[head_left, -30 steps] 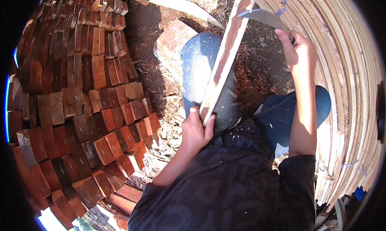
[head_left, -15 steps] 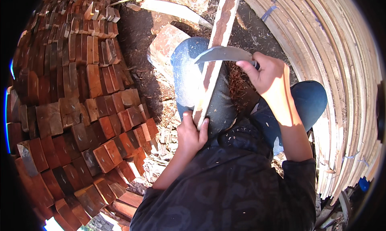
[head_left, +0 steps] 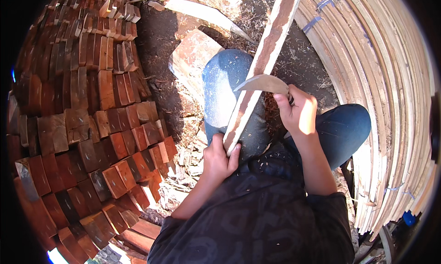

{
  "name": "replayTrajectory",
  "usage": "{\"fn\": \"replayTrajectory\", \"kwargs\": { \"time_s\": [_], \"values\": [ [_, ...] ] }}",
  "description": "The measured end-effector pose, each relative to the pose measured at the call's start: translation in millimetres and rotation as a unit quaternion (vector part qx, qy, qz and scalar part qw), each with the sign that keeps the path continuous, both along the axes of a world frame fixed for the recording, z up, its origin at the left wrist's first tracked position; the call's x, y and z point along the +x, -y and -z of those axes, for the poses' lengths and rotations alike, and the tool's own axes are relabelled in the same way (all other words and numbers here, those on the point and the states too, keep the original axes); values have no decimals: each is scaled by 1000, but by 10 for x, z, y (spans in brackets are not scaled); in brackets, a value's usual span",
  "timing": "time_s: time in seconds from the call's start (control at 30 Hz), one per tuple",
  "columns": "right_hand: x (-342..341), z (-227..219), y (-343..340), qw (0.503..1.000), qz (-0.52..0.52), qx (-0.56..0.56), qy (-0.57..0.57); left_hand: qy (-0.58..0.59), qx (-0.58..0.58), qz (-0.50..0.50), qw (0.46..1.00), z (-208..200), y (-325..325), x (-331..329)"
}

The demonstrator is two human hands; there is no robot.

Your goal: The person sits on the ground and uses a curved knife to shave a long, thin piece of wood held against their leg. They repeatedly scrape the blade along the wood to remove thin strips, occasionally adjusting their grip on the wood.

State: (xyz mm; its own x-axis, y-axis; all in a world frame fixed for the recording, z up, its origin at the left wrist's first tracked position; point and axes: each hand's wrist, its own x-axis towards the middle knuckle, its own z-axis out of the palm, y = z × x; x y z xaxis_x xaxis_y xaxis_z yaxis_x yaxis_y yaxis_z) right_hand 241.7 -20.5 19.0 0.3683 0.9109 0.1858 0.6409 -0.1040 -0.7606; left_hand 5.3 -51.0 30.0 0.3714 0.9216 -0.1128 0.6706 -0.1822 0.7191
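A long wooden strip (head_left: 258, 75), pale along its edges with a rough brown band down the middle, slants from my lap up past the top of the view. My left hand (head_left: 221, 160) is closed around its near end. In my right hand (head_left: 296, 108) is a sickle-shaped knife (head_left: 266, 83), its handle mostly hidden by my fingers. The curved blade lies across the strip, its tip pointing left over my knee. Wood shavings and dust cover my jeans (head_left: 227, 73) beneath the strip.
Stacked reddish-brown wood blocks (head_left: 105, 126) fill the left side. Long pale strips (head_left: 367, 80), tied with blue bands, lie bundled on the right. Ahead are a flat block (head_left: 193, 55) and a pale wood offcut (head_left: 204, 11) on shaving-strewn ground (head_left: 158, 48).
My right hand and the knife have moved nearer to me, down along the strip. The strip's far end has swung to the right. My left hand keeps its hold.
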Motion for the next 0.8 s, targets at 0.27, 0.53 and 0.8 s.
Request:
{"fn": "replayTrajectory", "kwargs": {
  "time_s": [0.27,0.53,0.8],
  "values": [
    [710,-435,-538,985,85,-75,128,6,11,-10,1000,22,6,-2],
    [1297,-649,-481,966,181,75,-170,16,-16,-21,1000,-24,-8,-25],
    [205,14,575,982,22,-117,-144,49,-67,14,996,-103,-104,-78]
  ]
}}
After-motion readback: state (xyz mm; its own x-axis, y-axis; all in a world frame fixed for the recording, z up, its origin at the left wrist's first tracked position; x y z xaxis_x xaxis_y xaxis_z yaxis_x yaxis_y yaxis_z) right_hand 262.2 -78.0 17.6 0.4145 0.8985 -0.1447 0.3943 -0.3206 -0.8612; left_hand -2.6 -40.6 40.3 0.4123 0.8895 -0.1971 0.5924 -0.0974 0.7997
